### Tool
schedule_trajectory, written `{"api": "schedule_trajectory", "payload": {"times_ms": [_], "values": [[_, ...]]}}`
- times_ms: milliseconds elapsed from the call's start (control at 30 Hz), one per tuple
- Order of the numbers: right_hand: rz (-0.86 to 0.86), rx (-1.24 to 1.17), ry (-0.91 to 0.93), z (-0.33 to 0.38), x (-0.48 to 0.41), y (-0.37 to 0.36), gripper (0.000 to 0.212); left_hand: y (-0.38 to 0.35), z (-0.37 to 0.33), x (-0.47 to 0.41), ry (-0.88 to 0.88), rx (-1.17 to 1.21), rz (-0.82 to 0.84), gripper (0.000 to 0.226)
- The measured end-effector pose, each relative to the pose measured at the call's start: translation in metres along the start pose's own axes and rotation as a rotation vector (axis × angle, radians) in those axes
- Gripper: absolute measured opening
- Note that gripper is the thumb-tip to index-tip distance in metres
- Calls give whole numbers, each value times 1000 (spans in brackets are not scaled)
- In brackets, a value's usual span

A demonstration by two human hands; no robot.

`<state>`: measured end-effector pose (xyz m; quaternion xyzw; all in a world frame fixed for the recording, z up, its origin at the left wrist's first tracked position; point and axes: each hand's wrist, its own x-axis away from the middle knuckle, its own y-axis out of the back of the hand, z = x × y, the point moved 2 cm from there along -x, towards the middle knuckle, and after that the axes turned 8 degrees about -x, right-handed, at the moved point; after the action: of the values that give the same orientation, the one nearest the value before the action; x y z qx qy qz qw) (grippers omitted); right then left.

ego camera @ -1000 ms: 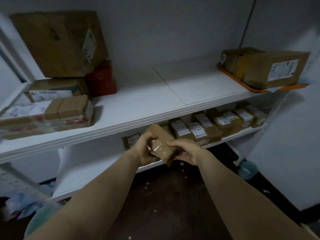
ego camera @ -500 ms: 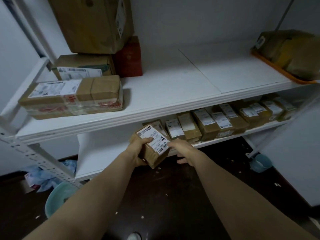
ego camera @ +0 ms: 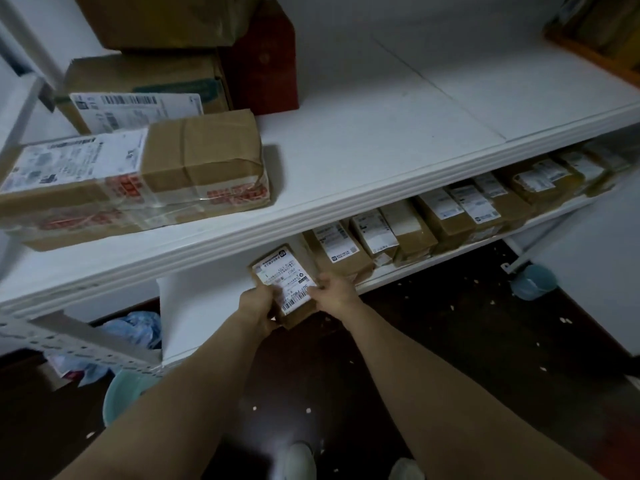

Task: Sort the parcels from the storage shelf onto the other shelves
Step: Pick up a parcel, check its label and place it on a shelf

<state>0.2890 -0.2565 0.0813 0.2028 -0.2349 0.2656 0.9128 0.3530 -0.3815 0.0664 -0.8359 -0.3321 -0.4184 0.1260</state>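
A small brown parcel [ego camera: 282, 282] with a white barcode label facing up sits at the front edge of the lower shelf [ego camera: 194, 313]. My left hand [ego camera: 258, 306] grips its near left side and my right hand [ego camera: 334, 294] pinches its right edge. It lies at the left end of a row of several similar small labelled parcels [ego camera: 429, 216] that runs to the right along the lower shelf. The upper shelf [ego camera: 363, 143] carries a long taped parcel [ego camera: 138, 181] at the left.
Larger cardboard boxes [ego camera: 145, 88] and a dark red box [ego camera: 263, 60] are stacked at the upper shelf's back left. An orange tray [ego camera: 588, 53] with parcels sits at its far right. A green basin [ego camera: 128, 393] and a blue bucket [ego camera: 533, 282] stand on the dark floor.
The parcel was turned label-up and has moved forward and down to the lower shelf's front edge. My right hand has come back onto its right edge. The view has dropped lower.
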Motion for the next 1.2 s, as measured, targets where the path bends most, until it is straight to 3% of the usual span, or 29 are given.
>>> {"api": "schedule_trajectory", "payload": {"times_ms": [167, 367, 633, 700, 933, 1167, 1200], "values": [[-2, 122, 10, -5, -29, -23, 46, 0, 5, -43, -33, -111, -61, 14], [2, 206, -23, -16, -53, -34, 43, -9, 7, -75, -96, -309, -43, 44], [24, 312, -32, -19, -50, -35, 35, -23, 6, -78, -123, -405, -7, 31], [25, 314, -31, -14, -38, -24, 35, -22, 2, -69, -121, -419, -16, 27], [-25, 364, 56, 21, 9, 15, 33, -32, -14, 3, -195, -507, -26, 44], [-76, 382, 238, 65, 87, 58, 29, -40, -29, 116, -388, -468, 47, 11], [-88, 374, 273, 73, 96, 62, 27, -39, -33, 129, -430, -455, 36, 15]]}}
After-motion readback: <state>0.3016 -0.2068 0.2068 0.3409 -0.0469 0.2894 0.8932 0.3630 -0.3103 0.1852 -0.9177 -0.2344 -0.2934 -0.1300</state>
